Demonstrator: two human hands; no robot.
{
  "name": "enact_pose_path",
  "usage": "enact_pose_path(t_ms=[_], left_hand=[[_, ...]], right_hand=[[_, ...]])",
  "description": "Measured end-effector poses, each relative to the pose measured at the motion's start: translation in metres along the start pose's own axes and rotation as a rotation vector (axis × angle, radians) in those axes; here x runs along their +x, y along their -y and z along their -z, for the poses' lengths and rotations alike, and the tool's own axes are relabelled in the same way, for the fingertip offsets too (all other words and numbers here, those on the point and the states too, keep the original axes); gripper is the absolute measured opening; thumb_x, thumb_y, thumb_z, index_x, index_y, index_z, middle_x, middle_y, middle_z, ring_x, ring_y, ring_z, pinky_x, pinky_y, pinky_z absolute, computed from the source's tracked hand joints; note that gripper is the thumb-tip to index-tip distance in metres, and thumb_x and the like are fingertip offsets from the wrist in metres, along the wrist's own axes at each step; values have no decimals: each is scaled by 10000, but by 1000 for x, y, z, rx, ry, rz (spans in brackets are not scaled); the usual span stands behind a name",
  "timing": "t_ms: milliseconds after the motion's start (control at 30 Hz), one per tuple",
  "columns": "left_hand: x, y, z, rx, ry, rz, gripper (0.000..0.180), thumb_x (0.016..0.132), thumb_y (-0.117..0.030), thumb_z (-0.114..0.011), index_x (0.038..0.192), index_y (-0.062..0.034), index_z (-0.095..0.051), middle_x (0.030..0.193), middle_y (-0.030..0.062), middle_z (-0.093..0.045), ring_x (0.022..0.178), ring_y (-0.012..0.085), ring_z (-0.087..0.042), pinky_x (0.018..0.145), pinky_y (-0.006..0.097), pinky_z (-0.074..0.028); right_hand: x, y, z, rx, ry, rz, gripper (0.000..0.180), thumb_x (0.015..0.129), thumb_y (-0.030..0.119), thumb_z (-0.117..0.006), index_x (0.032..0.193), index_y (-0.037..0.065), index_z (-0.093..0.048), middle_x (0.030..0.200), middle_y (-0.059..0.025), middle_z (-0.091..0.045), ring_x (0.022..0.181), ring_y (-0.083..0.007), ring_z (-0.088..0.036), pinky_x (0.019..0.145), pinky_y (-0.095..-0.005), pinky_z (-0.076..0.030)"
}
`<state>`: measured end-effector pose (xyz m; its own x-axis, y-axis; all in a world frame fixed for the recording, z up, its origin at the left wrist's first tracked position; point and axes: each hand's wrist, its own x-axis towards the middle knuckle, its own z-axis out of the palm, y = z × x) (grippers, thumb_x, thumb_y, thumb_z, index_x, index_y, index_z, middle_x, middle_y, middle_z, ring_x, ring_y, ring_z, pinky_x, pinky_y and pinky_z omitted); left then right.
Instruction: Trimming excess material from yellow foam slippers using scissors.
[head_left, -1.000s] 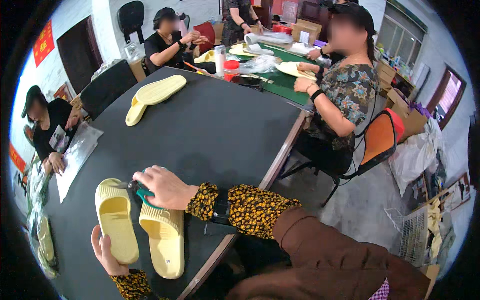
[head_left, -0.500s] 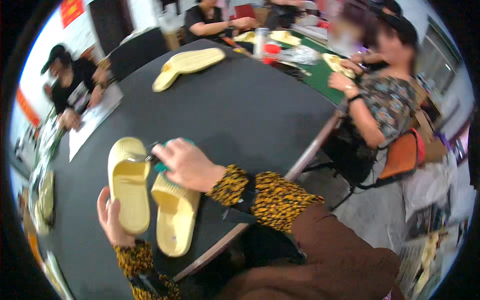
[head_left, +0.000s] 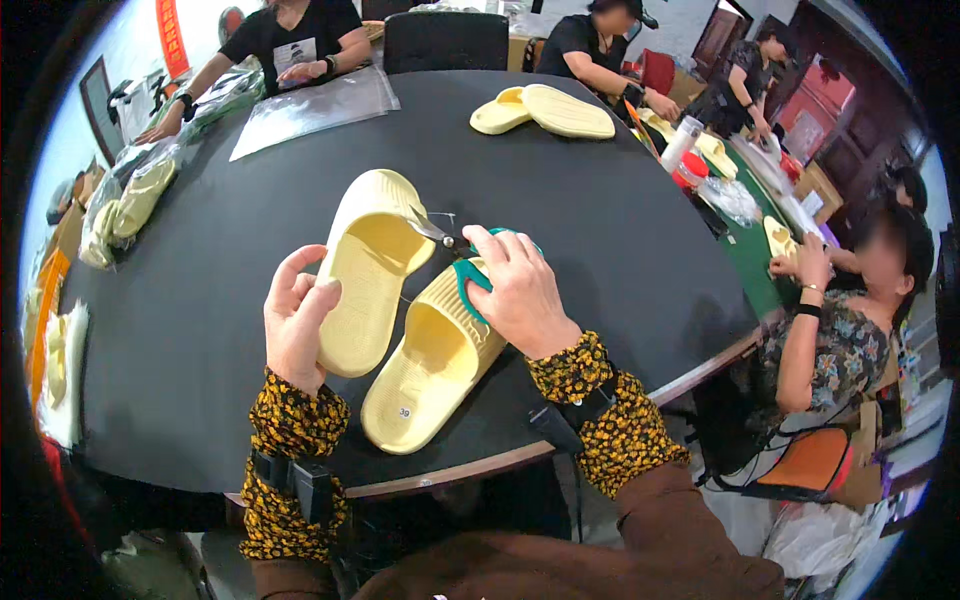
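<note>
"What are my hands gripping?"

"Your left hand (head_left: 297,325) pinches the side of a yellow slipper (head_left: 362,305), thumb at its edge, over the black table (head_left: 610,250). Your right hand (head_left: 525,302) has its fingers closed around the scissors (head_left: 450,242)."

"And the blades?"

"They're at that slipper's strap. A second slipper (head_left: 425,372) lies on the table, just beside it."

Worn on the head, as left of two side-by-side fisheyes, above the near edge of the tabletop (head_left: 610,230). Looks down and forward across the tabletop, upright and unmirrored. Set close, with left hand (head_left: 295,315) and right hand (head_left: 520,290) placed large over the tabletop's near half. Reaches past its far edge to a black chair (head_left: 446,43) and past its right edge to an orange chair (head_left: 805,465).
</note>
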<state>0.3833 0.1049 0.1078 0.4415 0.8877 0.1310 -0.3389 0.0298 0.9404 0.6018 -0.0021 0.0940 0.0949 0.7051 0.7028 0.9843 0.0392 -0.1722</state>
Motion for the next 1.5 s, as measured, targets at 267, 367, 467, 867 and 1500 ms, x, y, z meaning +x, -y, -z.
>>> enact_pose_path(t_ms=[267, 367, 467, 867, 1500], left_hand=[[-3, 4, -7, 15, 36, -8, 429, 826, -69, -591, 1236, -3, -485, 880, 62, -591, 807, 116, -589, 737, 257, -491], [-5, 0, -8, 31, 33, -2, 431, 824, -69, -589, 1238, -4, -485, 876, 60, -589, 810, 113, -586, 738, 255, -488], [-6, -3, -7, 9, 26, 11, 432, 824, -67, -587, 1239, -5, -484, 878, 60, -589, 815, 113, -587, 739, 256, -490], [-2, 4, -8, -90, 51, -16, 415, 845, -45, -565, 1241, 20, -462, 924, 93, -617, 831, 147, -634, 744, 270, -528], [-2, -1, -11, -73, 52, -4, 426, 838, -48, -558, 1244, 37, -458, 953, 114, -623, 862, 153, -634, 764, 272, -529]], right_hand=[[-2, -6, 3, -112, 35, 48, 540, 709, 160, -704, 1200, 41, -513, 911, -104, -537, 885, -279, -539, 791, -378, -473], [-1, 0, 6, -102, 49, 8, 520, 697, 92, -682, 1192, 65, -527, 930, -116, -557, 906, -297, -557, 816, -391, -480], [1, -2, 5, -136, 18, 81, 547, 709, 161, -704, 1205, 39, -509, 886, -93, -525, 864, -262, -536, 765, -371, -474], [1, -3, 7, -80, 32, 26, 478, 726, 98, -671, 1179, 76, -523, 872, -109, -555, 855, -290, -581, 754, -388, -498], [6, 1, 17, -73, -27, 61, 503, 693, 91, -688, 1173, 79, -538, 892, -107, -563, 834, -289, -552, 745, -380, -483]])
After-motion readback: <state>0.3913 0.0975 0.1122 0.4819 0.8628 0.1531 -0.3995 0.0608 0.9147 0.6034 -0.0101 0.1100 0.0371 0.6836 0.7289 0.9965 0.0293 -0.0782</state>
